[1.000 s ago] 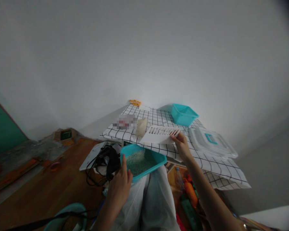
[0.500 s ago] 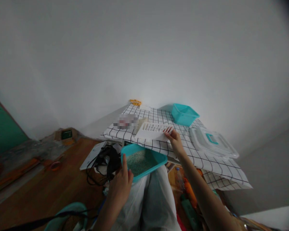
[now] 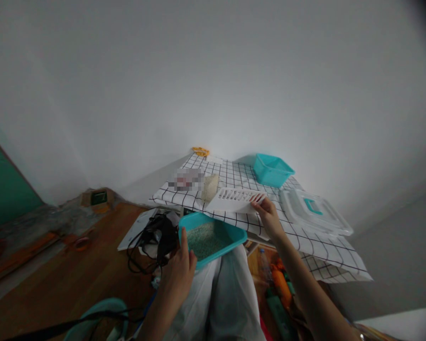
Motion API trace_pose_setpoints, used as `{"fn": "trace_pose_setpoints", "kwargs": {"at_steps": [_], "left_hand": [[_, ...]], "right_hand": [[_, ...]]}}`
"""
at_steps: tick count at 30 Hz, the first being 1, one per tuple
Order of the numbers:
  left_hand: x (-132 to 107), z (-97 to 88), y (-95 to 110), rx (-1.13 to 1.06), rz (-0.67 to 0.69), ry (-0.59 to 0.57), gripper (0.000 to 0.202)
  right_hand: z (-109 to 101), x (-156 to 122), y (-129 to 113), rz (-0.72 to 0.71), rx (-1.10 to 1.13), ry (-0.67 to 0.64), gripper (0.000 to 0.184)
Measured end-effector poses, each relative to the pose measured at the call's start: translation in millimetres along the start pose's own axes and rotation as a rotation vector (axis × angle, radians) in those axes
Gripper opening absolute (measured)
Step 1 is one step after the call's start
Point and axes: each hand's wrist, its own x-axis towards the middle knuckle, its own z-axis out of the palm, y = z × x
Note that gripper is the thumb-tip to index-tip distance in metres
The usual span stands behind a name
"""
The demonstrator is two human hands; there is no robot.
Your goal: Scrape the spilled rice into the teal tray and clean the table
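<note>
The right hand (image 3: pixel 269 215) pinches the right end of a white plastic panel with a row of slots (image 3: pixel 229 204), thumb and fingers meeting at its edge. The panel is held at the front of a worktop (image 3: pixel 326 251) draped in white cloth with black grid lines (image 3: pixel 234 174); whether its lower edge touches the cloth is unclear. It partly covers a beige packet (image 3: pixel 210 185), whose contents cannot be read.

The left hand (image 3: pixel 178 272) is at the near left corner of a rectangular turquoise plastic tub (image 3: pixel 222 252), index finger straight against the rim. Its other fingers are mostly hidden, so I cannot tell whether they grip. The tub sits over the legs in pale trousers (image 3: pixel 230 289), its far side close under the cloth's edge. Inside lies pale granular material (image 3: pixel 204 239), too fine to identify.

Pixelation masks an object (image 3: pixel 186 180) at the worktop's left. In the dim space below, orange and green items (image 3: pixel 281 286) are partly blocked by the right forearm. A pale turquoise bucket (image 3: pixel 81 327) is cut off by the bottom edge.
</note>
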Motion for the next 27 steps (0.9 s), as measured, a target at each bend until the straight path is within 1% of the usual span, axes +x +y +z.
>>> {"fn": "trace_pose_setpoints", "kwargs": {"at_steps": [8, 14, 16, 20, 24, 27], "left_hand": [[1.0, 1.2, -1.1, 0.008, 0.006, 0.011, 0.064], [-0.7, 3.1, -2.4, 0.01, 0.026, 0.036, 0.064], [-1.4, 2.4, -1.7, 0.002, 0.023, 0.048, 0.063], [-0.4, -0.3, 0.5, -0.021, 0.011, 0.041, 0.063], [1.0, -1.6, 1.7, -0.032, -0.005, 0.002, 0.064], [0.2, -1.7, 1.7, -0.039, 0.001, 0.011, 0.063]], "right_hand": [[-13.3, -4.9, 0.4, 0.007, 0.012, 0.061, 0.02], [-19.7, 4.5, 6.1, -0.042, -0.019, 0.165, 0.018], [-20.3, 7.9, 7.2, -0.05, -0.038, 0.18, 0.017], [-19.1, 7.1, 5.0, -0.053, -0.041, 0.157, 0.014], [-18.7, -3.3, 0.8, -0.038, -0.028, 0.123, 0.012], [-19.9, -12.4, -0.4, -0.023, -0.016, 0.099, 0.011]]}}
